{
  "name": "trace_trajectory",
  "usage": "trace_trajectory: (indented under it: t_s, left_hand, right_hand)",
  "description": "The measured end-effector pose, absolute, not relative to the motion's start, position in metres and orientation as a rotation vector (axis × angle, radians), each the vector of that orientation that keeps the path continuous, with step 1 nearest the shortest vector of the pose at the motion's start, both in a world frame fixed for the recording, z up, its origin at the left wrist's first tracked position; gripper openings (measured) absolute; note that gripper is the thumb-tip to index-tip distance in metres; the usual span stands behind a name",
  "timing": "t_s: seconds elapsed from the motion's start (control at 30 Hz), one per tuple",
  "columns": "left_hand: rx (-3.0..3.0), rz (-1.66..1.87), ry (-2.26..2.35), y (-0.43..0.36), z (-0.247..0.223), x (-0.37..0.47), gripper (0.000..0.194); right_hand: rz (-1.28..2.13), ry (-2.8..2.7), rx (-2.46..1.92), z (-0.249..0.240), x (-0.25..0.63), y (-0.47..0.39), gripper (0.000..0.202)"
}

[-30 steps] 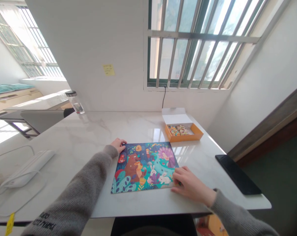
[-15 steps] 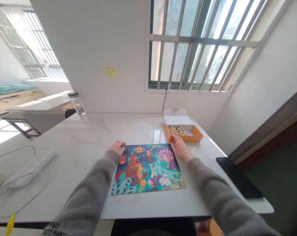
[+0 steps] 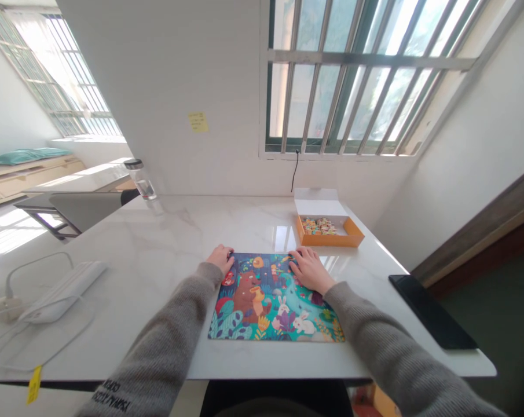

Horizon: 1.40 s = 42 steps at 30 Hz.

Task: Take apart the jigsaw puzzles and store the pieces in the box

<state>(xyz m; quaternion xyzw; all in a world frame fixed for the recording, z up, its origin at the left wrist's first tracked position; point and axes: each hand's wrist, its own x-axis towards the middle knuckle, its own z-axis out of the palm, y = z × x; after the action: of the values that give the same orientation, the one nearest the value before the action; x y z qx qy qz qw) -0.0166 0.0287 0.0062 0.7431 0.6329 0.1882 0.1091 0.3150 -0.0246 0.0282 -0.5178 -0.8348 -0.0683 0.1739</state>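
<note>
Left arm: the left hand reached forward from the lower left, palm down, its wrist beside the puzzle's left edge.
Right arm: the right hand came in from the lower right, palm down and angled inward, its sleeve over the puzzle's right edge.
Puzzle direction: the puzzle lay flat with its long axis running left to right, roughly along the table's front edge; its bear and rabbits stood upright toward the wearer.
Puzzle and fingers: it lay on the white table between the forearms, its far left corner at the left fingertips, its far right part under the right fingers.
Left fingers: bent and close together; whether they pinched the corner could not be told.
Right fingers: slightly spread, resting over the picture, pinching nothing visible.
Box: the open orange box, with stacked pieces inside, sat beyond the right hand.
Table sides: a black tablet-like slab lay at right, a white power strip at left, a bottle at the far left.
</note>
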Motion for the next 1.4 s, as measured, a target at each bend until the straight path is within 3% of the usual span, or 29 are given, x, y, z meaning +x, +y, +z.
trace_trajectory:
  t_s: [0.17,0.5,0.7,1.03,1.1,1.27,1.4]
  left_hand:
    - [2.133,0.746,1.781,0.032,0.001,-0.023,0.013]
    - [1.418,1.073,1.171,0.029,0.002,-0.029,0.045]
    - [1.163,1.080,1.189,0.030,0.008,-0.027,0.039]
    - [2.112,1.060,1.388,0.012,0.021,-0.022,0.023]
    - [1.964,1.179,1.323,0.011,0.025,-0.022,0.028]
    - [1.365,1.300,1.068,0.012,0.031,-0.019,0.063]
    - [1.282,1.206,0.973,0.000,0.045,0.001,0.063]
  right_hand:
    - [-0.193,-2.357,-1.512,0.023,0.315,-0.020,0.033]
    - [-0.198,-2.350,-1.498,0.019,0.317,-0.018,0.032]
    - [-0.187,-2.358,-1.490,0.020,0.318,-0.017,0.032]
    - [-0.166,-2.358,-1.484,0.019,0.319,-0.016,0.034]
    - [-0.170,-2.358,-1.482,0.018,0.319,-0.016,0.034]
    - [-0.132,-2.335,-1.469,0.016,0.320,-0.014,0.036]
    - [0.014,-2.198,-1.418,0.016,0.331,-0.007,0.038]
